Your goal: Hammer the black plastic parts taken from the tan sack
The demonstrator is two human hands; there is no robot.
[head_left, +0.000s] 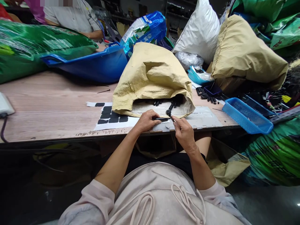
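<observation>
My left hand (148, 121) is closed around a thin black stick-like part (161, 118), just in front of a brown paper sack (152, 72). Close on its right, my right hand (184, 131) pinches a slim black piece with a round dark head (168, 112); its exact kind I cannot make out. The sack lies on its side, its mouth facing me. Several small black parts (177, 101) rest inside on the pale lining. Under my hands is a grey flat board (206, 118) at the table's front edge.
Black rounded-square stickers (113, 115) on white sheets lie left of the sack. Behind stand a blue basin (93, 67) and a green bag (42, 43). At right are a blue basket (248, 115), loose black parts (207, 96) and another paper sack (246, 50). A person (70, 18) sits opposite.
</observation>
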